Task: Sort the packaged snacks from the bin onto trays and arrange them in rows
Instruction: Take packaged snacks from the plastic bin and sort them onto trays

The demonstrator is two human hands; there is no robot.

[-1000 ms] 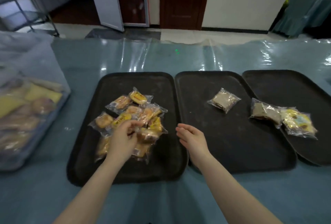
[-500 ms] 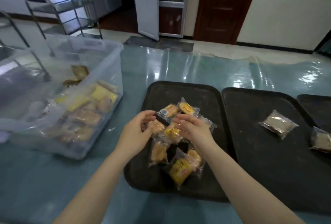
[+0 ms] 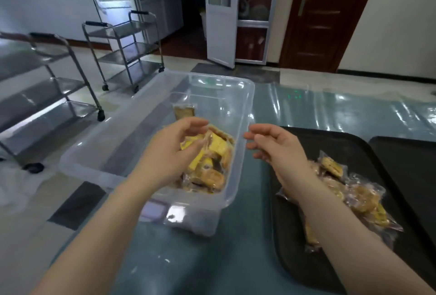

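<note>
A clear plastic bin (image 3: 238,176) sits on the blue-green table and holds a heap of yellow and brown packaged snacks (image 3: 212,153). My left hand (image 3: 169,150) hovers inside the bin over that heap, fingers loosely curved, holding nothing that I can see. My right hand (image 3: 273,146) hangs just right of the bin's wall, above the table, fingers relaxed and empty. A black tray (image 3: 290,247) to the right carries a loose pile of wrapped snacks (image 3: 354,195), partly hidden by my right forearm.
A second black tray (image 3: 410,164) lies at the far right edge. Two steel trolleys (image 3: 127,51) stand on the floor beyond the table's left side. One brown packet (image 3: 184,111) leans at the back of the bin.
Both hands have left the snack pile on the tray and moved left to the bin. The view has swung left, so the bin now fills the middle.
</note>
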